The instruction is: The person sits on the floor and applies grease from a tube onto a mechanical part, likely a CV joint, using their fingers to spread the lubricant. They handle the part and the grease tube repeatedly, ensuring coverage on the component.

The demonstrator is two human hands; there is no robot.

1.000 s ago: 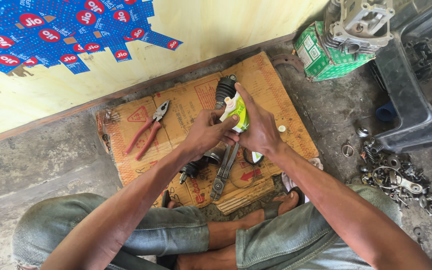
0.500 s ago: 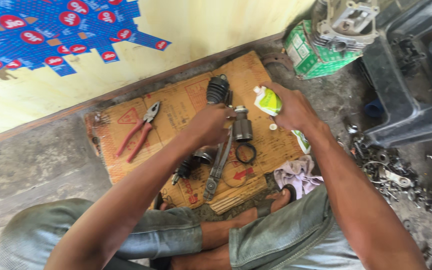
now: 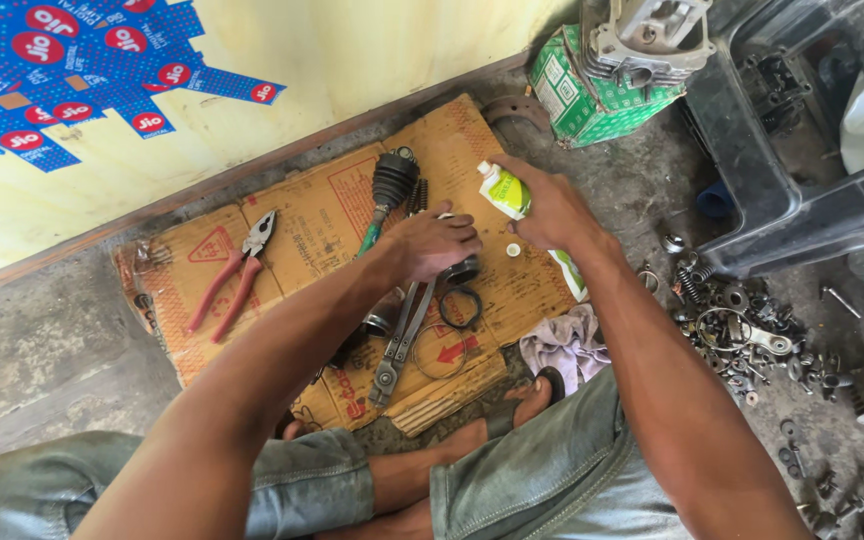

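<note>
Green-white tube (image 3: 505,190) in right hand (image 3: 550,208) points up-left.

Green-and-white tube (image 3: 504,190), red-handled pliers (image 3: 236,268), brown cardboard (image 3: 312,225) with red print, black rubber boot (image 3: 393,178), green-white checked box (image 3: 602,100), blue poster (image 3: 72,70) with red dots, yellow wall (image 3: 372,50)
</note>
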